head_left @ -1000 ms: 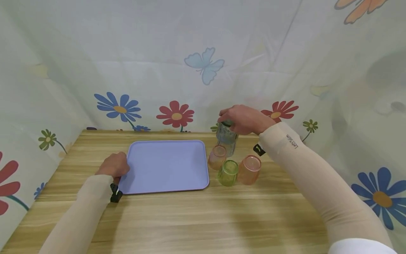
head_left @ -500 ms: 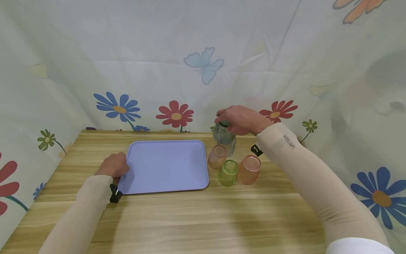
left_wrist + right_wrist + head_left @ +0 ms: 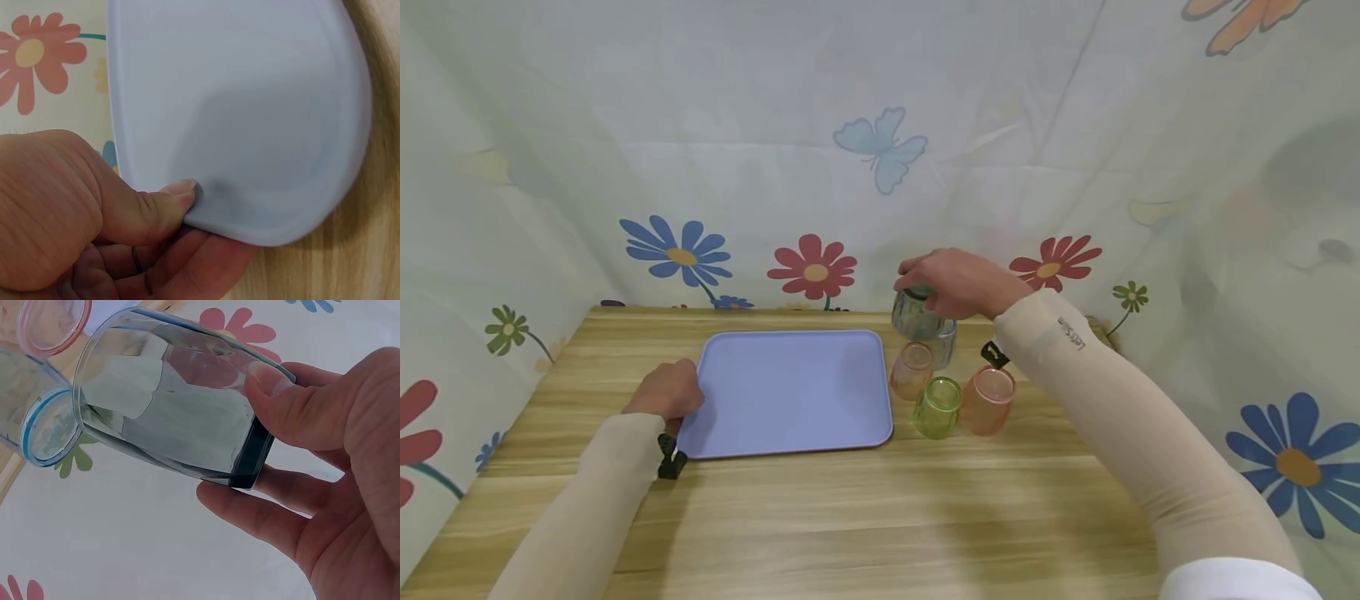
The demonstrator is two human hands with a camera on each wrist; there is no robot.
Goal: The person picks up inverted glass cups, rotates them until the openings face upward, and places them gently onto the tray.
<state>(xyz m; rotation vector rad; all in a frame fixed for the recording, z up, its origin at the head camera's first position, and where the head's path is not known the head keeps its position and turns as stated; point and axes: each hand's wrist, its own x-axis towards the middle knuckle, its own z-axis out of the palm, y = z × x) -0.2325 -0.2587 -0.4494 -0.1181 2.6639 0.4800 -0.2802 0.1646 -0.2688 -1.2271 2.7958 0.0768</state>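
Right grip (image 3: 962,283) pinches the dark-based glass (image 3: 181,406) by its base, mouth-down above the surface (image 3: 812,525), near the tray (image 3: 797,392); left grip (image 3: 668,392) pinches tray edge. Glass likely rigid, slick, breakable, base-heavy; thick base looks the best hold.

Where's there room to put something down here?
Two patches: the tray, bare inside its rim, and the table in front of it, between the sleeves. The left hand pinches the tray's left edge. Right of the tray is crowded: pink cup, green cup, orange cup, blue cup behind, grey cup in the right hand.
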